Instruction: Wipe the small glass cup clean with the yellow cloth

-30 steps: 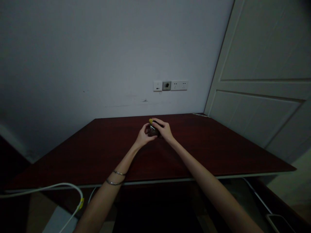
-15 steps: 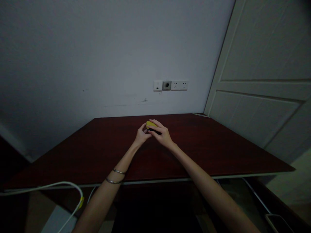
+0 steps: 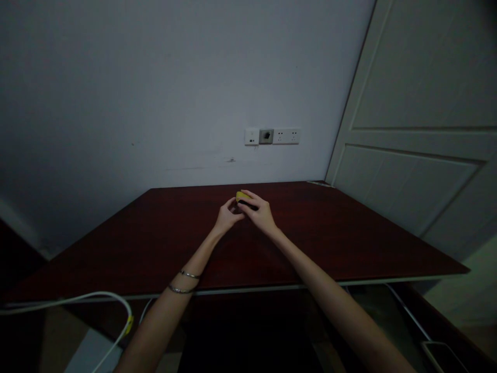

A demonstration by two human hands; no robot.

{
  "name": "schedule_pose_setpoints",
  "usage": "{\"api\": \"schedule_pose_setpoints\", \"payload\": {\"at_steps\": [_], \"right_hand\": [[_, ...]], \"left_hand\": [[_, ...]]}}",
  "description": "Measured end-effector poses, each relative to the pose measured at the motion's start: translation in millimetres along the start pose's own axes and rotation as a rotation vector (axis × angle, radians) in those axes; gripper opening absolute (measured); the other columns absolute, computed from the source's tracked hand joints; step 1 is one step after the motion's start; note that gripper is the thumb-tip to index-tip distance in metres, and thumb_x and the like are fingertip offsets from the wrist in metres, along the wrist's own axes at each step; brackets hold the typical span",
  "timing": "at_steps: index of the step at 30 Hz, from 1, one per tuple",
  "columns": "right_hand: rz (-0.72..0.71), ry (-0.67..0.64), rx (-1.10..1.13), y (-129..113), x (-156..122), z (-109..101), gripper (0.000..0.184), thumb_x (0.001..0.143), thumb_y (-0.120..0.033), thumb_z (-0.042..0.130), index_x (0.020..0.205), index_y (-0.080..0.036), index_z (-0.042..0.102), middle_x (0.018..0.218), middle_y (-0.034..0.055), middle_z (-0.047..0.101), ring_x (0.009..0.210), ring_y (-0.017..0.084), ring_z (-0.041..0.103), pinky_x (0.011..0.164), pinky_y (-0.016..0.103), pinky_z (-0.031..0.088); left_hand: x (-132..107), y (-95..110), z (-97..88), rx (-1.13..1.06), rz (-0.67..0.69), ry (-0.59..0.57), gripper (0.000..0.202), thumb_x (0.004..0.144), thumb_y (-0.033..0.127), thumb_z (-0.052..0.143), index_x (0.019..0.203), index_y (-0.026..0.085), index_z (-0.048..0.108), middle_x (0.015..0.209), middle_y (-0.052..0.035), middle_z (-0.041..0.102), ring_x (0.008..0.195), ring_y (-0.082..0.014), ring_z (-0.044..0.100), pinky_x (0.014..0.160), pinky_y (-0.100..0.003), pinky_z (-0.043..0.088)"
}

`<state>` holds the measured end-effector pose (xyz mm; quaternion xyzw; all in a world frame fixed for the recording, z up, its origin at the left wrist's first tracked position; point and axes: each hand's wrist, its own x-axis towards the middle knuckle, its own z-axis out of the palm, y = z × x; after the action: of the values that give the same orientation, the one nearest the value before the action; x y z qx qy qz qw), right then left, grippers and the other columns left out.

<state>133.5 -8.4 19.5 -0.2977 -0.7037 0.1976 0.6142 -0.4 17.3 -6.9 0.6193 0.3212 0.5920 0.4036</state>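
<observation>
"Where is the yellow-and-black block point(image 3: 239, 196) from where you're standing?"

"Right around the middle of the frame, above the dark red table point(image 3: 330, 233), up in the right hand point(image 3: 257, 207). The fingers are closed around it, with the yellow part uppermost and a black strip showing below."

"And the left hand point(image 3: 229, 213)?"

"Just beside it, to the left of centre, thumb and fingers bent round a small dark object point(image 3: 233, 209). I catch only a bit of shine there; most of it is hidden, so I can't tell its shape. The two hands meet, or very nearly."

"Does the block touch that object?"

"I can't tell; the fingers cover the spot."

"What's that on the left forearm?"

"Two silvery bracelets point(image 3: 181, 290), left of centre in the lower part of the frame. Further down, at the lower left, a white cable point(image 3: 104, 294) loops past the table's near edge with a yellow tag point(image 3: 129, 325) on it."

"I see sockets point(image 3: 286, 136) too."

"Yes, on the pale wall point(image 3: 116, 77), a little right of centre and above the hands. A panelled door point(image 3: 419, 155) fills the upper right."
</observation>
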Motion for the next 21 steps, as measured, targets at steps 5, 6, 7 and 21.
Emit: {"api": "schedule_pose_setpoints", "payload": {"at_steps": [5, 6, 7, 21], "right_hand": [[-0.194, -0.095, -0.179, -7, -2, 3, 0.024, 0.074, -0.021, 0.061, 0.096, -0.030, 0.068, 0.122, 0.0001, 0.056, 0.116, 0.019, 0.048, 0.104, 0.039, 0.032], [-0.166, -0.075, -0.172, -6, 0, 3, 0.025, 0.074, -0.022, 0.060, 0.097, -0.029, 0.068, 0.122, 0.0005, 0.056, 0.115, 0.019, 0.050, 0.103, 0.038, 0.034], [-0.123, -0.051, -0.152, -3, 4, 3, 0.025, 0.074, -0.023, 0.060, 0.097, -0.029, 0.067, 0.122, 0.0012, 0.056, 0.112, 0.019, 0.052, 0.101, 0.037, 0.036], [0.066, 0.104, 0.252, -5, -9, 1, 0.030, 0.074, -0.036, 0.061, 0.101, -0.026, 0.066, 0.127, 0.0006, 0.052, 0.119, 0.020, 0.046, 0.104, 0.036, 0.032]], "left_hand": [[2, 3, -1.4, 0.047, 0.052, 0.049, 0.056, 0.049, 0.013, 0.071, 0.103, 0.008, 0.056, 0.108, -0.0129, 0.061, 0.100, -0.0250, 0.057, 0.088, -0.035, 0.045], [2, 2, -1.3, 0.045, 0.064, 0.033, 0.057, 0.050, 0.014, 0.072, 0.104, 0.008, 0.056, 0.109, -0.0128, 0.061, 0.100, -0.0245, 0.057, 0.089, -0.035, 0.045], [2, 1, -1.1, 0.043, 0.069, 0.014, 0.059, 0.050, 0.016, 0.073, 0.105, 0.009, 0.055, 0.109, -0.0128, 0.060, 0.100, -0.0242, 0.057, 0.089, -0.035, 0.045], [-4, 7, 2.0, -0.172, -0.108, 0.041, 0.070, 0.048, 0.024, 0.080, 0.111, 0.010, 0.053, 0.112, -0.0144, 0.060, 0.099, -0.0246, 0.059, 0.089, -0.039, 0.045]]}}
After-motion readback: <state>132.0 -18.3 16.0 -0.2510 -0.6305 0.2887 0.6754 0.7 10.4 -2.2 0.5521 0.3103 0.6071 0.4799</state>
